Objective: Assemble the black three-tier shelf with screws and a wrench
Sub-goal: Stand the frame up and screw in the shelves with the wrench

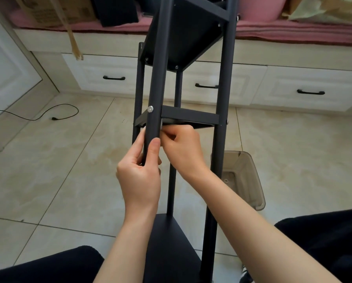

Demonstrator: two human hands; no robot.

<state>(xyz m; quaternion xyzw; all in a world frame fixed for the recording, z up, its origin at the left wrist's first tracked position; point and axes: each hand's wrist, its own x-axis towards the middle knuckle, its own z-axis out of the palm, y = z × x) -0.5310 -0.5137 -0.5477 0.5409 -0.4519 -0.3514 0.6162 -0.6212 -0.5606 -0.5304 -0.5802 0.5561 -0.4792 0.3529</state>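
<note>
The black three-tier shelf (222, 82) lies tilted away from me between my knees, its posts running up the view. My left hand (139, 172) grips the near black post (157, 78) just below the middle tier (189, 117). A silver screw head (150, 109) sits in that post at the middle tier. My right hand (183, 149) has its fingers curled under the middle tier beside the post; whatever it pinches is hidden. The upper tier (183, 35) and the lower tier (167, 242) are also on the posts.
A clear plastic bin (250, 180) stands on the tiled floor right of the shelf. White drawers with black handles (113, 78) line the far wall under a pink cushion (293, 29) with cardboard boxes. A black cable (54, 117) lies at left.
</note>
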